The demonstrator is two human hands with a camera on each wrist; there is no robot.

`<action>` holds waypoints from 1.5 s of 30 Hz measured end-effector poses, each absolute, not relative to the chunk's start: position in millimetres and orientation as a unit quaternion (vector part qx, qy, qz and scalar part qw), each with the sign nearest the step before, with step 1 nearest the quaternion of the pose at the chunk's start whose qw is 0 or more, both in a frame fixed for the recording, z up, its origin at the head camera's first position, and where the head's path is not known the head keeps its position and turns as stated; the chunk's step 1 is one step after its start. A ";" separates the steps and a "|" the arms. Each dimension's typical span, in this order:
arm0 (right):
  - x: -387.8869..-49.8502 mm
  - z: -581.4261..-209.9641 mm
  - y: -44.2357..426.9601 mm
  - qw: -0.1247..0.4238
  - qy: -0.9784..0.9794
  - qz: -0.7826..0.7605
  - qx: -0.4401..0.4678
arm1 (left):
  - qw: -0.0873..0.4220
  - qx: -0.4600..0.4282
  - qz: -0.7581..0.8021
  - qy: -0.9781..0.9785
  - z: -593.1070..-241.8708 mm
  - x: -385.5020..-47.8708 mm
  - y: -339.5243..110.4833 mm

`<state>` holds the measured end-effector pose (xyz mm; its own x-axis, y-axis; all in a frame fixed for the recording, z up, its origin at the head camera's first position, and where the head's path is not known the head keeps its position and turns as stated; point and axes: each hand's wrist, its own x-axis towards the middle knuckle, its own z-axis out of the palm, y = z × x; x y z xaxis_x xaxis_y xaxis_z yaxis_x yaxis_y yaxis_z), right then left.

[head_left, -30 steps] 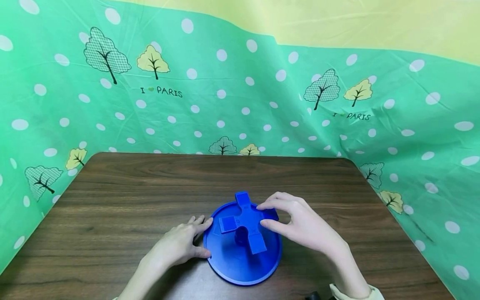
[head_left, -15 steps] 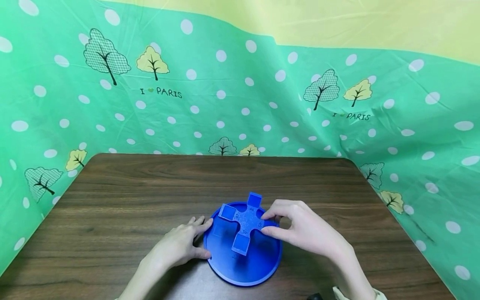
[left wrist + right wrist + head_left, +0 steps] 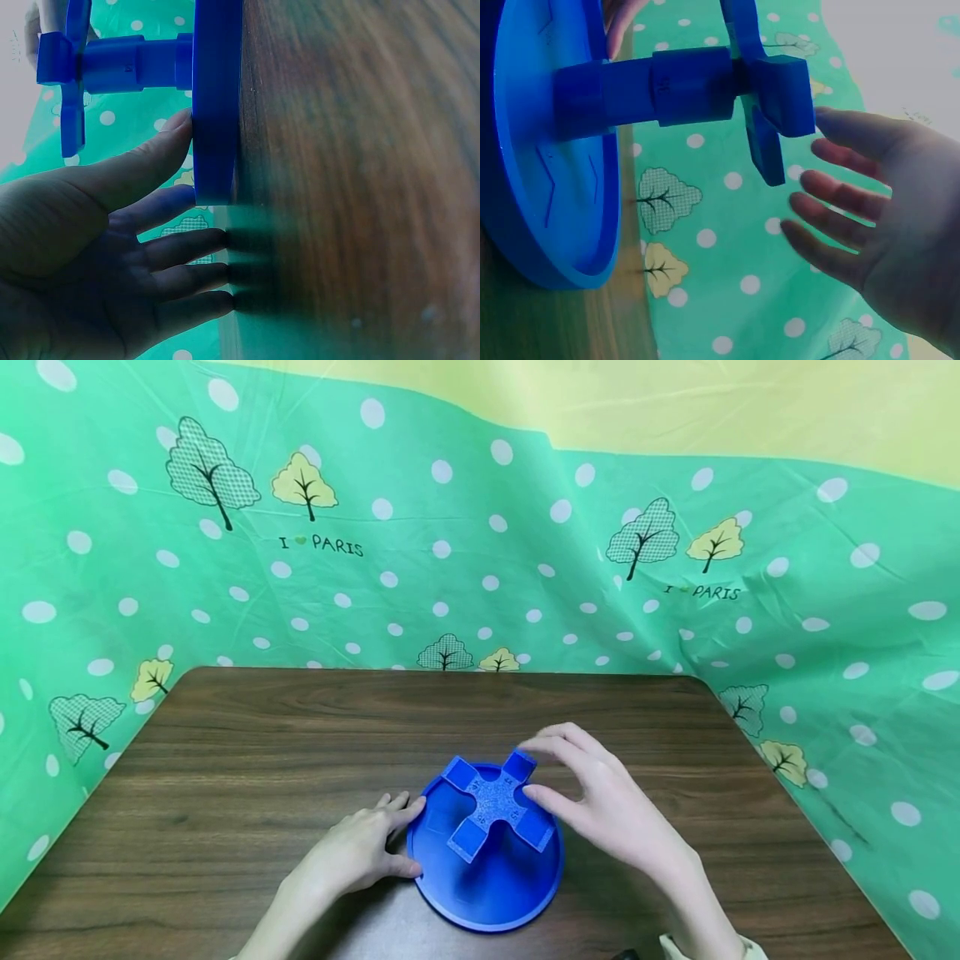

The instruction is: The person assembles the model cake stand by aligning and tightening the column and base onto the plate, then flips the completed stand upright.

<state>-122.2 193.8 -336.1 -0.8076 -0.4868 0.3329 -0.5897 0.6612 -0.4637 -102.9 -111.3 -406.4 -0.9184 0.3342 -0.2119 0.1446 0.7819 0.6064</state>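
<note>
In the head view, a round blue base (image 3: 495, 897) with a raised rim lies flat on the worktop (image 3: 225, 760), near the person, and a blue cross-shaped piece (image 3: 495, 800) stands over it. The left hand (image 3: 367, 843) has its thumb and fingers spread apart against the base's left side, curled round nothing; that placing probably serves to steady the base. The right hand (image 3: 600, 793) is loosely bent at the cross's right side, thumb and fingers apart and not clamped on anything; its thumb tip is by the notch between two arms and a finger is near the far arm, an arrangement that suits a light touch better than a firm grip. The cross hides the post below it and part of the base. Behind is a green and yellow cloth (image 3: 450, 560) with trees and dots; at the bottom edge a dark object (image 3: 626, 955), too cut off to name, lies near the right sleeve (image 3: 712, 948). In the left wrist view, the post (image 3: 135, 64) joins base and cross, so the cross is held up clear of the base; the thumb and index touch the base's edge, while the other fingertips seem to rest on the worktop. In the right wrist view, the thumb is at one arm's end, whether touching cannot be told, and the remaining fingers hang apart from the cross.
</note>
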 end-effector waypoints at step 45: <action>-121.5 -336.8 195.9 0.058 -0.919 0.254 0.295 | 0.161 0.126 0.302 0.931 -404.9 -102.9 -111.8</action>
<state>-121.5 195.9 -336.8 -0.8189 -0.5131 0.2570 -0.5723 0.6971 -0.4319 -102.9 -111.8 -404.9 -0.9160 0.3326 -0.2243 0.1380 0.7861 0.6025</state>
